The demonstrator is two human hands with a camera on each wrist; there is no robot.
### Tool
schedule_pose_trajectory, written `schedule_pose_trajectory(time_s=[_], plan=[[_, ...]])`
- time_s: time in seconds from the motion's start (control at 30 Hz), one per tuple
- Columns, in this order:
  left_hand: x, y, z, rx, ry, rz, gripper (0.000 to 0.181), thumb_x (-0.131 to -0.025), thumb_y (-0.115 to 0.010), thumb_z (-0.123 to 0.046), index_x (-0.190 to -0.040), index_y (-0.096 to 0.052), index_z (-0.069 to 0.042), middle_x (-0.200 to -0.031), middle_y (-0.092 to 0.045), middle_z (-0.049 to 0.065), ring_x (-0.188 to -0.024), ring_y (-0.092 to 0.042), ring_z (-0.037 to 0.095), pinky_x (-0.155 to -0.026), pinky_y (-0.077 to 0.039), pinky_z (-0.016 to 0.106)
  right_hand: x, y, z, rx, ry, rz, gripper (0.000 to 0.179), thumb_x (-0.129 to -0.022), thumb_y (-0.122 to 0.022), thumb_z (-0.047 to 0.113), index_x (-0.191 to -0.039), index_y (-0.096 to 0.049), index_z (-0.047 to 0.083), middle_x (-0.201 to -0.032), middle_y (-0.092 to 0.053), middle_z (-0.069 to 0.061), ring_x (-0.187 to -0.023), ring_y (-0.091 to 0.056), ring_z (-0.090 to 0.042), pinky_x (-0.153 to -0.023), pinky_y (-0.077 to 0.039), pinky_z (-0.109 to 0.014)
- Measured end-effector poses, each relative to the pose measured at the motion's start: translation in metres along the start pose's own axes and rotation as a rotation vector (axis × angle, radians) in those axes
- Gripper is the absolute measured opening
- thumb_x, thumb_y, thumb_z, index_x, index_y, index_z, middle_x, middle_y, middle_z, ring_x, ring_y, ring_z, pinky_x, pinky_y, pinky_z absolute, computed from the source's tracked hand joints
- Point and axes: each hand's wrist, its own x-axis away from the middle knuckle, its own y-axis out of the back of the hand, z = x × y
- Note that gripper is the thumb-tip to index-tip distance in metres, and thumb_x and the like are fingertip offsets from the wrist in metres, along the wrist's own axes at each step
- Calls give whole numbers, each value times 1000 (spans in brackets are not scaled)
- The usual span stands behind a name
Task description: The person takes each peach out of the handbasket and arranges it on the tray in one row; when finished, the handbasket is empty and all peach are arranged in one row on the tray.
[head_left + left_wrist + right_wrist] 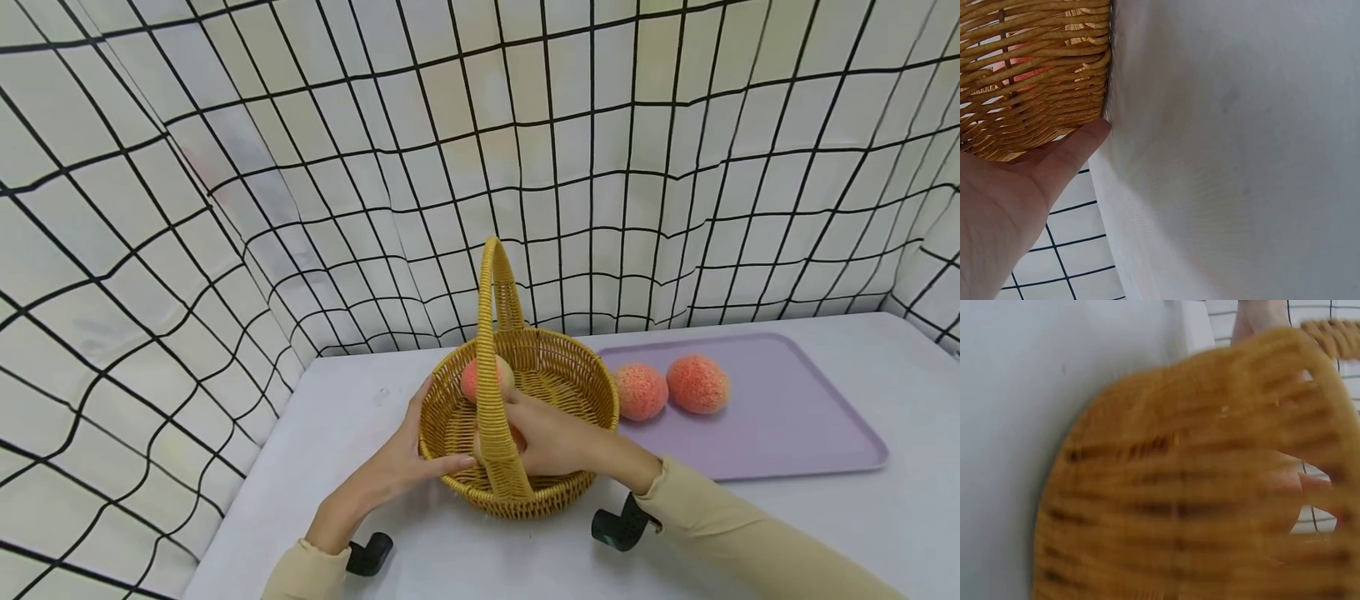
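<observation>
Wicker basket (573, 362); tray (787, 417), head view only.

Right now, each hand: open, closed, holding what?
Left hand: closed on the basket at its side.
Right hand: inside the basket, at a fruit; whether gripping it, can't tell.

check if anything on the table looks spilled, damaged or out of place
Nothing stands out. The wicker basket stands upright, with the left hand against its side and the right hand reaching inside. The two pink fruits sit on the purple tray. No spill or damage shows.
</observation>
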Motion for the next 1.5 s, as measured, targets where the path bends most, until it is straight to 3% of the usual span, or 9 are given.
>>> schedule_pose_trajectory(time_s=[0.07, 0.2, 0.27, 0.6, 0.77, 0.97, 1.13, 1.37, 1.5], plan=[[-1, 0, 0, -4, 6, -1, 126, -85, -85, -46, -168, 8, -28, -173, -7, 18, -158, -16, 41, -124, -19, 62, 7, 8, -2, 33, -75, 11, 56, -90, -85, 26, -139, -65, 11, -129, -58, -11, -117, -58, -24, -100, -53, -46], [-2, -1, -1, -7, 15, 0, 128, -84, -86, -46, -168, 8, -27, -173, -6, 19, -158, -15, 42, -124, -18, 63, 19, 24, -9, 99, -156, 29, 57, -85, -88, 22, -137, -65, 13, -122, -59, -8, -112, -60, -24, -95, -55, -47], [-2, 0, -1, -8, 15, 3, 128, -84, -86, -46, -168, 9, -27, -173, -6, 19, -158, -14, 42, -124, -18, 63, 23, 30, -13, 107, -165, 35, 51, -84, -88, 20, -130, -66, 13, -121, -60, -7, -112, -61, -24, -95, -56, -47], [-2, 0, 0, -8, 26, 2, 128, -84, -86, -46, -168, 9, -28, -173, -6, 19, -158, -14, 43, -124, -17, 63, 23, 27, -16, 18, -156, 91, 46, -87, -83, 21, -130, -67, 18, -124, -59, -6, -114, -56, -23, -93, -54, -45], [-2, -2, 0, -4, 27, 1, 128, -84, -87, -46, -168, 9, -30, -174, -5, 16, -158, -15, 41, -124, -18, 62, 23, 25, -20, -5, -124, 43, 46, -83, -84, 20, -126, -69, 17, -122, -62, -3, -113, -56, -22, -91, -55, -41], [-2, -1, -2, -13, 23, 3, 128, -84, -86, -46, -168, 10, -28, -174, -5, 18, -158, -14, 42, -124, -18, 63, 33, 41, -21, -118, -106, -100, 49, -83, -85, 25, -128, -68, 17, -125, -64, -5, -107, -62, -22, -84, -57, -39], [-2, 2, -4, -15, 21, 0, 128, -85, -86, -45, -168, 9, -27, -173, -6, 20, -158, -13, 43, -124, -17, 64, 61, 82, -15, -168, -222, -202, 54, -85, -87, 30, -134, -65, 24, -129, -63, -6, -108, -62, -26, -83, -56, -41], [0, 1, -5, -34, 28, -2, 128, -85, -86, -46, -168, 10, -29, -173, -4, 21, -158, -10, 44, -123, -16, 66, 125, 140, -26, -37, -333, -309, 58, -89, -85, 28, -140, -59, 23, -127, -66, -6, -111, -61, -30, -77, -57, -38], [1, 0, -5, -61, 33, -9, 128, -86, -85, -47, -168, 11, -29, -174, -2, 21, -158, -7, 44, -123, -14, 66, 163, 164, -40, 41, -443, -348, 64, -90, -85, 32, -146, -55, 24, -129, -65, -9, -112, -60, -26, -73, -57, -33]])
